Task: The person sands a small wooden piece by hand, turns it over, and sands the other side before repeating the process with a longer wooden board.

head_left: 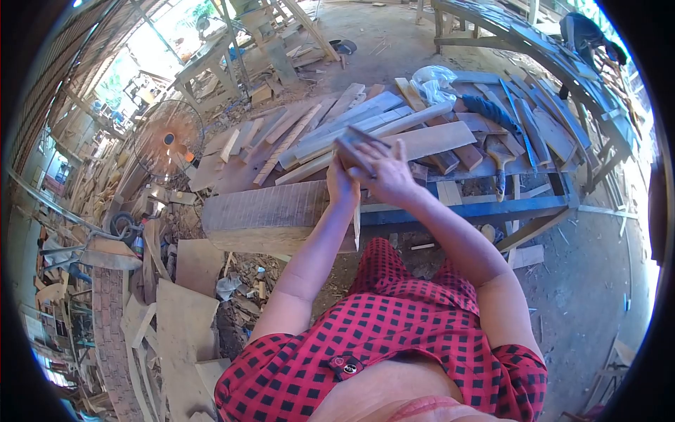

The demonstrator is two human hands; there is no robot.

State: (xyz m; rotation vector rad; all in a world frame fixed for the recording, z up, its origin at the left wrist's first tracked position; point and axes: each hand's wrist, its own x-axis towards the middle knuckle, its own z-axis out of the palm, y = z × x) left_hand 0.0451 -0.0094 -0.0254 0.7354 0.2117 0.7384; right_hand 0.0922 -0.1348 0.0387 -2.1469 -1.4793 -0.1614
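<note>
Both of my hands meet above the right end of a thick wooden beam (267, 211). My left hand (342, 184) grips a small dark wooden block (357, 141) from its near left side, with most of its fingers hidden behind the wood. Across the block's right side lies my right hand (389, 177), its fingers stretched out and its thumb standing apart. Whether anything thin sits under the right palm cannot be seen. The beam's top face is grey with fine cross lines, and its near side is paler.
Loose boards (436, 141) are heaped beyond the hands, with a clear plastic bag (434, 83) and a brush-like tool with a dark handle (500, 165) among them. A blue metal frame (464, 213) runs under the pile. A fan (169, 139) stands left. Another person (587, 35) bends at a far-right bench.
</note>
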